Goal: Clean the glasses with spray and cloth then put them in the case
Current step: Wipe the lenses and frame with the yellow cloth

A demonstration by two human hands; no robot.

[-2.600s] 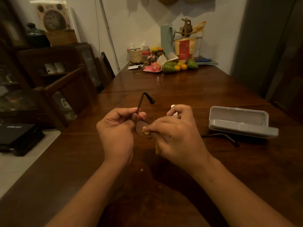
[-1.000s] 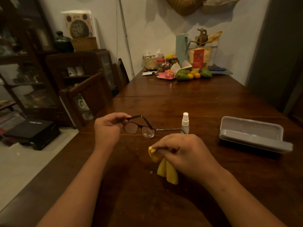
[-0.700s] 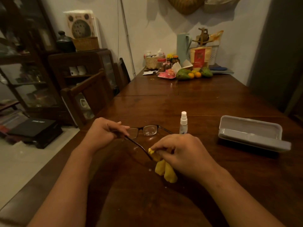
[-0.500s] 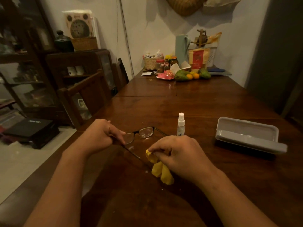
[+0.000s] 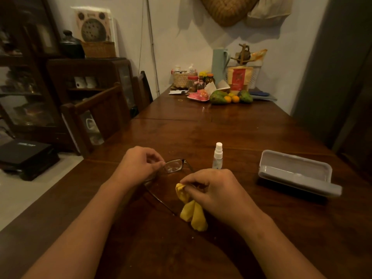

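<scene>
Left grip (image 5: 138,164) pinches glasses (image 5: 174,166) at frame; right grip (image 5: 213,190) clutches yellow cloth (image 5: 191,212); case (image 5: 296,174) lies open on worktop (image 5: 221,125).

The left hand (image 5: 138,166) pinches dark thin-framed glasses (image 5: 173,166), with one lens showing just right of its fingertips. The right hand (image 5: 213,190) grips a crumpled yellow cloth (image 5: 191,212). Just beyond the right hand stands a small clear spray bottle (image 5: 218,156). Well to that hand's right lies an open grey hard case (image 5: 296,172).
</scene>
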